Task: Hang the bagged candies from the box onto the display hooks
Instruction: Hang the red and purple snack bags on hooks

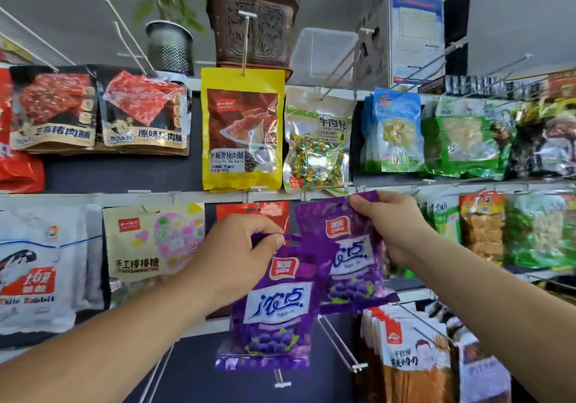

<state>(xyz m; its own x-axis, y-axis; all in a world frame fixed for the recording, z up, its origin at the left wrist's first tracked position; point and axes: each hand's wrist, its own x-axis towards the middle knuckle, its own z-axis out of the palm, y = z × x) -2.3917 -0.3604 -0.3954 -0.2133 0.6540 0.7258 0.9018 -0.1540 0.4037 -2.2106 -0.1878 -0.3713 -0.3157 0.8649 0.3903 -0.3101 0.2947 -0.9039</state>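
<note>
The left hand (243,246) is pinching the top edge of a lower purple candy bag (274,318) between thumb and curled fingers, and that bag is hanging straight down from the grip, printed front facing out. The right hand (392,225) is gripping the upper right corner of an upper purple candy bag (346,253), its fingers curling round the edge, and is holding it tilted, just beside the other and slightly overlapping it. The top of this upper bag is sitting right under the white rail (156,198), below a yellow pouch (243,128) and a green-labelled bag of wrapped sweets (316,144); whether its hanging hole is catching on a peg is impossible to tell. A red packet (268,212) is showing behind both hands. A heart-printed lollipop bag (149,240) is hanging to the left, and a bare wire hook (339,343) is sticking out below the purple bags.
</note>
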